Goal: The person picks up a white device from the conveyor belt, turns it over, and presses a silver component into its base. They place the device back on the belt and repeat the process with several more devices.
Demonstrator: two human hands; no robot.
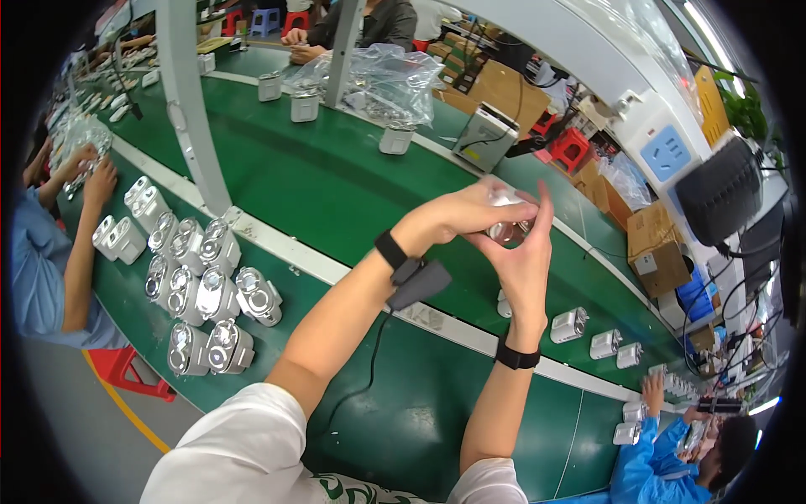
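Note:
Both of my hands are raised above the green bench [336, 185], closed together around one small silver-white housing with a round lens [506, 227]. My left hand [470, 210] wraps it from the top and left. My right hand [525, 252] cups it from below and right, fingers pointing up. Most of the housing is hidden by my fingers. A black strap with a grey tag and a thin cable hangs from my left wrist [411, 273]; a black band circles my right wrist [516, 357].
Several similar silver housings [206, 290] lie grouped at the left, and a few more [588, 332] sit along the white strip at the right. A clear plastic bag [378, 80] and white post [197, 126] stand behind. Other people work at left, right and far back.

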